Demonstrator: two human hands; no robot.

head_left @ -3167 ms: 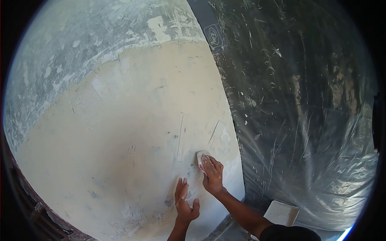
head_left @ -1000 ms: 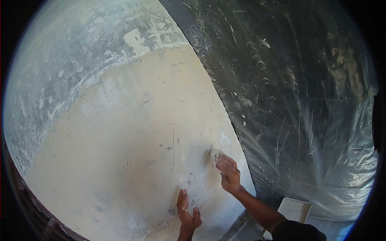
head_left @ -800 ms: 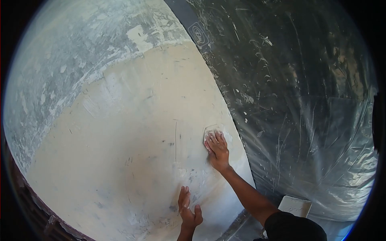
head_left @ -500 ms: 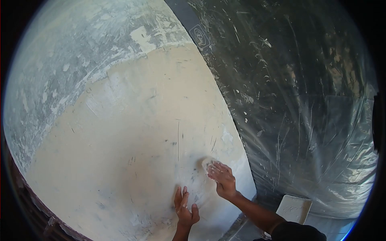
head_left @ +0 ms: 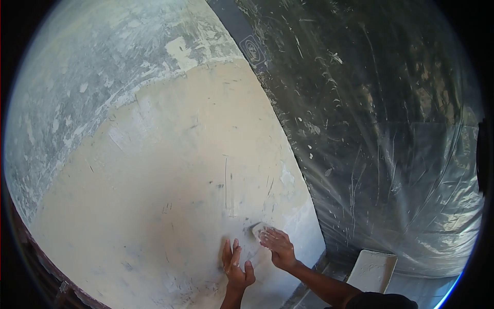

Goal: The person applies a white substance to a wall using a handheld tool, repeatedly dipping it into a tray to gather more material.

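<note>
My right hand [head_left: 278,247] has its fingers laid over a small, pale, flat spreader [head_left: 257,231] smeared with white filler, pressed against the cream-coated wall surface [head_left: 154,170]. Its far edge shows past my fingertips; the rest lies hidden beneath them. White filler also marks those fingers. To the left and slightly lower, my left hand [head_left: 237,265] is raised in front of the same surface, fingers extended and thumb apart, holding nothing. A few dark scratches and grey spots show in the coating near both hands.
Dark plastic sheeting [head_left: 370,129], splashed with white, covers the right side along the wall's edge. A white tray [head_left: 373,270] with pale filler sits at lower right. Rougher grey-white wall [head_left: 103,72] shows at upper left, and a dark reddish edge [head_left: 46,262] at lower left.
My right hand has moved the spreader down and slightly left along the wall, closer to my left hand. The left hand has stayed nearly where it was.
</note>
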